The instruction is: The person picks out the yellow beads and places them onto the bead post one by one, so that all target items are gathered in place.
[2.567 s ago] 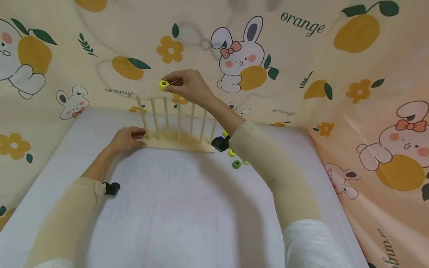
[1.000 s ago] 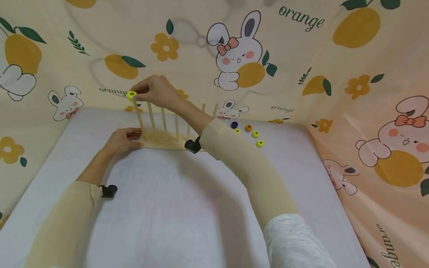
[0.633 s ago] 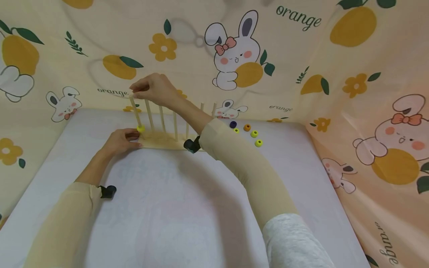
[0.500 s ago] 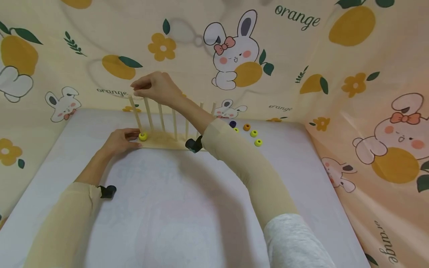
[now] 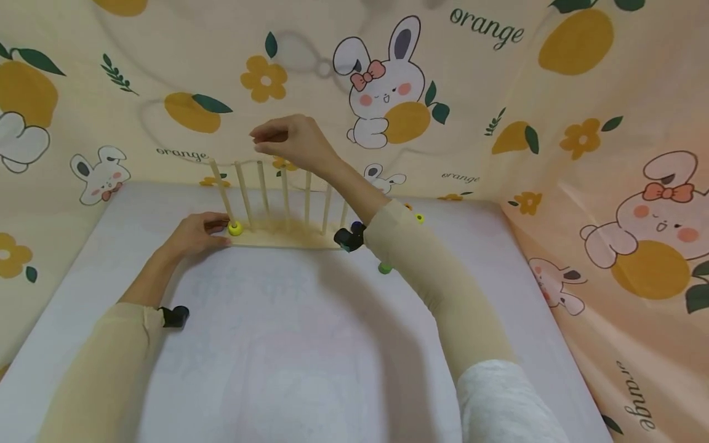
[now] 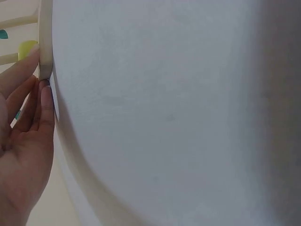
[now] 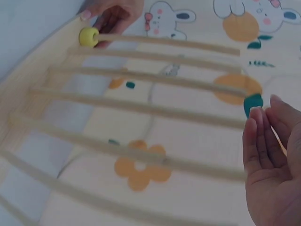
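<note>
A round yellow bead (image 5: pixel 235 229) sits at the bottom of the end peg (image 5: pixel 221 191) on the pale wooden rack (image 5: pixel 288 240), toward the back edge of the white surface (image 5: pixel 277 344). The left hand (image 5: pixel 194 234) pinches that end. The right hand (image 5: pixel 293 140) is empty, thumb and fingers apart. Its arm (image 5: pixel 443 289) might bump the tall pegs and tip the rack.

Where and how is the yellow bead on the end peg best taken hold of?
Probably best pinched across opposite rounded sides of the yellow bead, coming from above and the right: it sits low on an upright peg that threads it, so it should lift straight up, and the left grip crowds its left side.
</note>
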{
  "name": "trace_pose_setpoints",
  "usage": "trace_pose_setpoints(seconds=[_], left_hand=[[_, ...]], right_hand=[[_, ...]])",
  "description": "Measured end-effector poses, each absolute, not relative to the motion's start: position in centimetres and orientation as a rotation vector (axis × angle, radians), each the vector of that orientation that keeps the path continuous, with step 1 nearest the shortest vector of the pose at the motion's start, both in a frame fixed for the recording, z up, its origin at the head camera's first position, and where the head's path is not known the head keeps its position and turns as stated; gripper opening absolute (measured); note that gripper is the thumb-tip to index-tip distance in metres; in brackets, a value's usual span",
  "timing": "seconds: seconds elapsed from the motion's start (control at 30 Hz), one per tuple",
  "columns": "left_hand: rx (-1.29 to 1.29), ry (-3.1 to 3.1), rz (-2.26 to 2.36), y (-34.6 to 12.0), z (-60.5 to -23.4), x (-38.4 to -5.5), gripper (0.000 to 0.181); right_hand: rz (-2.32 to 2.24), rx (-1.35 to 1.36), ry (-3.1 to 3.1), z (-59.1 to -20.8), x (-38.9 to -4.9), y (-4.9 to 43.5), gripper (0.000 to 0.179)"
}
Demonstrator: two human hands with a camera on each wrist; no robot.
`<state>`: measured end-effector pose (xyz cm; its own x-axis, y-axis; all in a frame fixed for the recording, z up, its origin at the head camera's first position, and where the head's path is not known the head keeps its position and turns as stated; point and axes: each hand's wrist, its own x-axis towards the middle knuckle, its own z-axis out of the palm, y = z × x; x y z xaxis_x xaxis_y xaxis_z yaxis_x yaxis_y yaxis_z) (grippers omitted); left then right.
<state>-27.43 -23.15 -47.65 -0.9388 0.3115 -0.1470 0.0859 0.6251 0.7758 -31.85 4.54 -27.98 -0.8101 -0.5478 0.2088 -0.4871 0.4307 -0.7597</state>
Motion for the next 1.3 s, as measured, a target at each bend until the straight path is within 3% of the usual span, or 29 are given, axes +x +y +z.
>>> trace_pose_setpoints(seconds=[0.6,1.3], left_hand=[[0.315,2.597,1.165,-23.0,-47.4,-27.4,0.069],[0.266,2.603,1.185,-23.4,-48.0,-27.6,0.069]], right_hand=[[-1.517,-0.879,2.633,-29.3,-30.3,11.8,0.028],[-1.536,-0.627,2.756,-31.2,-30.6,18.3,0.030]])
